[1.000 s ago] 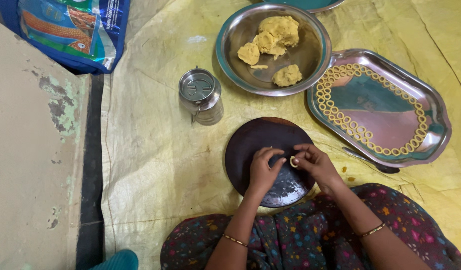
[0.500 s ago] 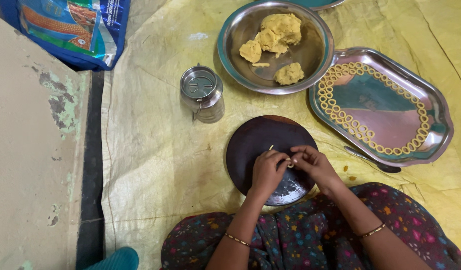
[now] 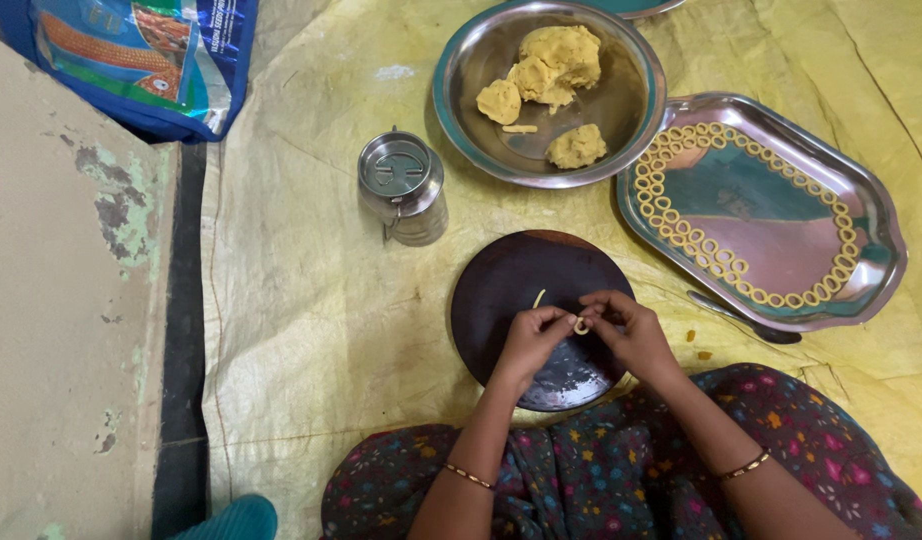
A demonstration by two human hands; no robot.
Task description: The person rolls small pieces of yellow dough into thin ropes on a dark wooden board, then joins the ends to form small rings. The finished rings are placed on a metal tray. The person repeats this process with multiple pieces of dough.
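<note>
- Both hands meet over the dark round board (image 3: 526, 300): the left hand (image 3: 526, 345) and right hand (image 3: 631, 330) pinch a small dough ring (image 3: 580, 325) between their fingertips, just above the board's surface.
- A short dough strip (image 3: 538, 298) lies on the board beside the left hand.
- Judging by the steel tray (image 3: 881, 230), much shaping is done: finished rings (image 3: 671, 215) line most of its rim, while its middle stays bare.
- Plenty seems left: the round steel bowl (image 3: 461, 60) holds several dough lumps (image 3: 556, 55), large and small.
- A lidded steel can (image 3: 403, 187) stands left of the bowl, its contents hidden.
- A blue printed bag (image 3: 141, 60) lies at the yellow sheet's (image 3: 311, 330) far corner.
</note>
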